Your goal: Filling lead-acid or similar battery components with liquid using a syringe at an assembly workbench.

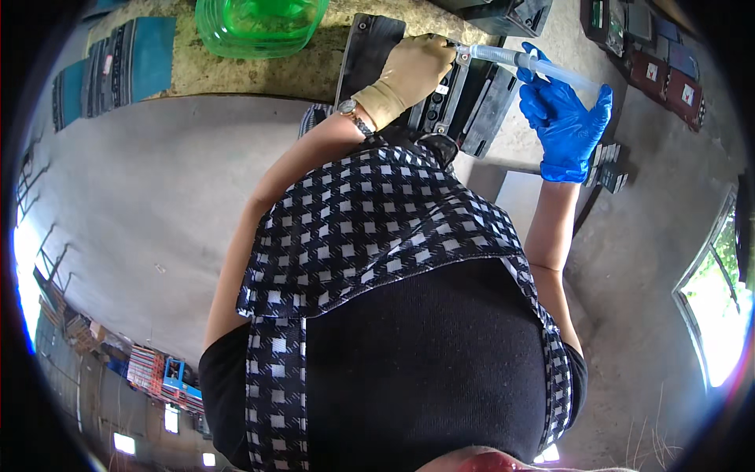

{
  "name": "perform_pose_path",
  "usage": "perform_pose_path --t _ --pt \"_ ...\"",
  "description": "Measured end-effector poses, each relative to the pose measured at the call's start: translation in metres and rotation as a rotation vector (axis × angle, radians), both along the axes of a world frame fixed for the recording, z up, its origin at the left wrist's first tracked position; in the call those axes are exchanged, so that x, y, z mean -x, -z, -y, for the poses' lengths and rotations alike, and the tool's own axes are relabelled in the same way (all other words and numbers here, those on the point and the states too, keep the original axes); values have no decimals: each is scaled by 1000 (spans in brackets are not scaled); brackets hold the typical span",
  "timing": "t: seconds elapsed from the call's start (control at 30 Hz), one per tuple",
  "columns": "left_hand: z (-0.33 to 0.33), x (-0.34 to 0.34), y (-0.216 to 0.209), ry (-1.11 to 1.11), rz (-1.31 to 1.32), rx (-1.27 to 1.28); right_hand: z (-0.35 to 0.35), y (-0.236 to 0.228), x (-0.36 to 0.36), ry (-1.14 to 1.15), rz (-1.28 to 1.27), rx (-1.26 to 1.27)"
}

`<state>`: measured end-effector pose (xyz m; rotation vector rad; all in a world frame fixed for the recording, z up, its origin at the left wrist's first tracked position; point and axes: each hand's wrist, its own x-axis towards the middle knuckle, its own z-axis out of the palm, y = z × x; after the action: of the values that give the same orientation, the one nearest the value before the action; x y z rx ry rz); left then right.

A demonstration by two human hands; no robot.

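My right hand (562, 118), in a blue glove, is closed round a large clear plastic syringe (503, 57), with the thumb at its far right end. The syringe lies nearly level, its narrow end pointing left. At that end is my left hand (413, 71), in a beige glove with the fingers curled together. Whether they grip the syringe's tip or something small is hidden. Below the fingertips stands a black battery (431, 110) with a row of round openings along its top. Another black battery (489, 110) is beside it on the right, and a dark case (366, 51) is on the left.
A clear green plastic tub (259, 31) of green liquid sits on the stained worktop (181, 67). Teal-and-black plates (118, 63) are stacked at the far left. More dark batteries (515, 16) stand at the back, and brown boxes (664, 82) at the far right.
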<state>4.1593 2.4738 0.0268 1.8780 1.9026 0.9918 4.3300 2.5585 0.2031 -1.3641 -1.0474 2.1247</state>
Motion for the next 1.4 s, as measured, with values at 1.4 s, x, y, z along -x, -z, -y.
perform_pose_path --t 1.4 --pt "18 11 -10 44 207 104 29 33 -13 97 -15 33"
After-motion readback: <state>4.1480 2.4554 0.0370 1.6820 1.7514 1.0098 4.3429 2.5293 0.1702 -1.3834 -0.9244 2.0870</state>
